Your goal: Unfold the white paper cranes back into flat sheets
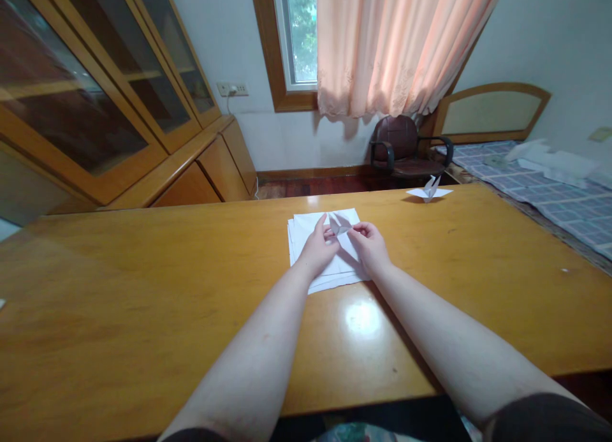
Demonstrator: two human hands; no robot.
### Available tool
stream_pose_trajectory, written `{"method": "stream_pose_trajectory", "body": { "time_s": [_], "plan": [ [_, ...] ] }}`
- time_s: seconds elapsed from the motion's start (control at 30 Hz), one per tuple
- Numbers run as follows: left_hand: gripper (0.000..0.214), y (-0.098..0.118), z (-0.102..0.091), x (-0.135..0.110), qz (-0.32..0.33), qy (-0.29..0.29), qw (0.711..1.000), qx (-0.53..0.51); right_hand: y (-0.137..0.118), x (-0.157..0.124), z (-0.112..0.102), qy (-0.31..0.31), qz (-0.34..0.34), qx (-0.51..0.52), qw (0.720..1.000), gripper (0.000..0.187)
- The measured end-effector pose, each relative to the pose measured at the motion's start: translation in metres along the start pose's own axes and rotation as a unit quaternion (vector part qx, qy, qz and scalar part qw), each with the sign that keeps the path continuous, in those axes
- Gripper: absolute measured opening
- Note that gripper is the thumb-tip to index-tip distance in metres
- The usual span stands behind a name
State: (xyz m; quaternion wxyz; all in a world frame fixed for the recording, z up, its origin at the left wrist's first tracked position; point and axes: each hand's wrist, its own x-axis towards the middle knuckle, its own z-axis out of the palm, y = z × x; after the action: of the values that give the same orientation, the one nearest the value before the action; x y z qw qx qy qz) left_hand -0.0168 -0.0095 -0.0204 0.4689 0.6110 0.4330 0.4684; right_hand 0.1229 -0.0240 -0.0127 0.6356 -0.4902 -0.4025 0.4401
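**Folding a small paper piece [339, 226]**

The paper piece is pinched by the fingers of the left hand [316, 247] and right hand [370, 244], just above a sheet stack [297, 233] on the bench [143, 289]. Edges are best kept aligned, it seems, while creases are pressed.

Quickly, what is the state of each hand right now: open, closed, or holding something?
Left hand: closed, fingers pinching the small folded paper.
Right hand: closed, pinching the same small folded paper from the other side.
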Motion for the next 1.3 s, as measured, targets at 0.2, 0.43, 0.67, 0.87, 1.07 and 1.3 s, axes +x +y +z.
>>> {"method": "stream_pose_trajectory", "body": {
  "time_s": [0.2,0.43,0.67,0.87,1.07,1.3],
  "plan": [
    [0.09,0.01,0.001,-0.004,0.064,0.001,0.998,-0.004,-0.002,0.0,0.002,-0.064,0.086,0.099,0.989,0.03],
    [0.059,0.009,-0.003,0.005,0.021,0.085,0.996,-0.037,-0.009,-0.005,0.004,-0.123,0.123,0.099,0.98,0.03],
    [0.046,0.017,-0.002,0.004,-0.019,0.09,0.99,-0.109,-0.004,-0.006,0.003,-0.119,0.035,0.019,0.992,0.032],
    [0.046,0.023,0.001,0.0,-0.044,0.017,0.977,-0.207,-0.007,-0.003,0.001,-0.077,0.047,0.066,0.994,0.034],
    [0.038,0.024,0.001,-0.001,-0.038,0.0,0.973,-0.227,-0.007,-0.004,0.0,-0.08,0.038,0.053,0.995,0.028],
    [0.024,0.026,0.001,-0.002,-0.022,0.004,0.985,-0.168,-0.004,-0.002,-0.001,-0.07,-0.003,0.03,0.997,0.027]
  ]
}}
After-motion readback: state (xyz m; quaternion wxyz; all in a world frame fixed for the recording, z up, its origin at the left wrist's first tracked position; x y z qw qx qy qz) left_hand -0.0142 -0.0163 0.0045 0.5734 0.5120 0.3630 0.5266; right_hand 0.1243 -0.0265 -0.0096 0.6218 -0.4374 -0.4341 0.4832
